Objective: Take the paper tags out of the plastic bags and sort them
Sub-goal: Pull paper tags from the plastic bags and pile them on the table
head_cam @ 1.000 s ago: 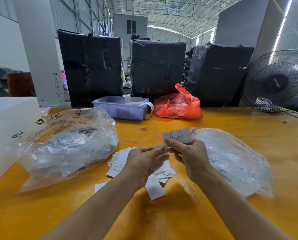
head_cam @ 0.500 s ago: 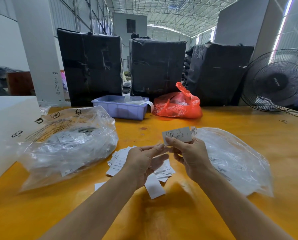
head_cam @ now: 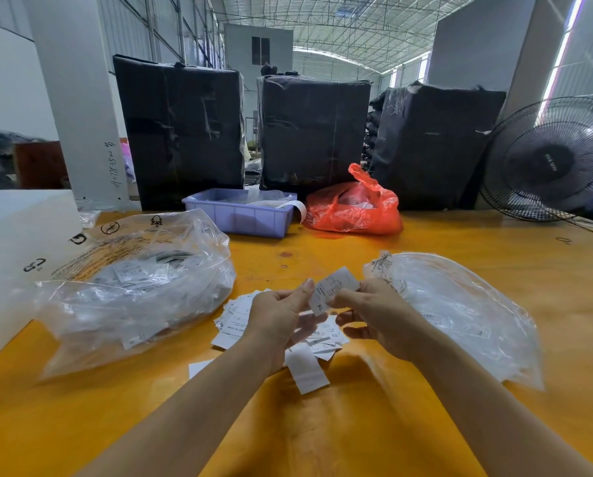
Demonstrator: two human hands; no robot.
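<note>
My right hand [head_cam: 377, 315] pinches a white paper tag [head_cam: 333, 287] printed "XL", tilted up to the right. My left hand [head_cam: 281, 315] hovers just left of it, fingers loosely curved, its thumb tip close to the tag's edge. Under both hands lies a loose pile of white tags [head_cam: 240, 315] on the yellow table [head_cam: 322, 425]. A clear plastic bag [head_cam: 460, 311] with a few tags lies to the right. A bigger clear bag [head_cam: 133, 280] full of tags lies to the left.
A lilac plastic tray [head_cam: 240, 215] and a red plastic bag [head_cam: 353, 208] sit at the table's far edge, with black wrapped bales [head_cam: 178, 132] behind. A black fan [head_cam: 549, 160] stands far right. A white box [head_cam: 16, 249] borders the left.
The tag in my right hand has tilted from flat and facing me to slanted, and dropped lower. My left hand's thumb rose toward it.
</note>
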